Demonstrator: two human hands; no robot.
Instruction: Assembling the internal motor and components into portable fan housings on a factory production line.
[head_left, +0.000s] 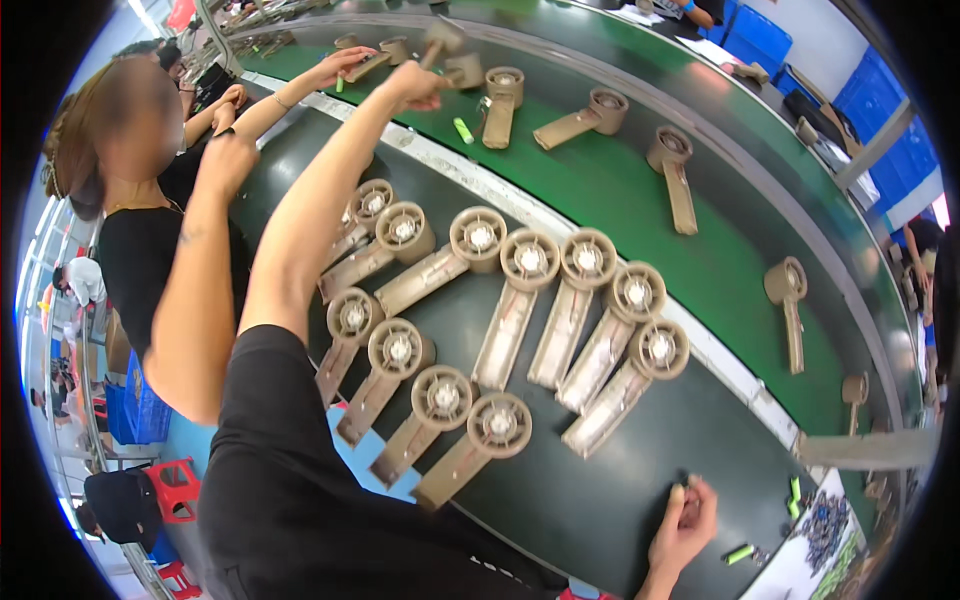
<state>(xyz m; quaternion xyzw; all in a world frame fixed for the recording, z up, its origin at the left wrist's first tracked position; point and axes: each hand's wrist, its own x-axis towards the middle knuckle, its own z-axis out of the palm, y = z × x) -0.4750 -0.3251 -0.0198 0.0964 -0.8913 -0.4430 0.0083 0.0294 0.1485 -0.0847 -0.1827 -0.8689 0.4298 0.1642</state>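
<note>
My left arm reaches far across to the green belt. There my left hand (412, 88) is closed on a beige handheld fan housing (443, 42), blurred by motion. My right hand (686, 522) is low over the dark table, its fingers curled round something small and dark that I cannot make out. Several handheld fan housings, each a round grille on a flat open handle, lie in two rows between my arms. One (660, 350) ends the upper row, and another (498, 427) ends the lower row, nearest my body.
More fan housings (680, 180) lie along the green belt (640, 235), with a green battery cell (463, 131). A pale rail (735, 365) edges it. On the right sit another cell (740, 554) and a pile of small wired parts (822, 530). A co-worker (150, 250) reaches in from the left.
</note>
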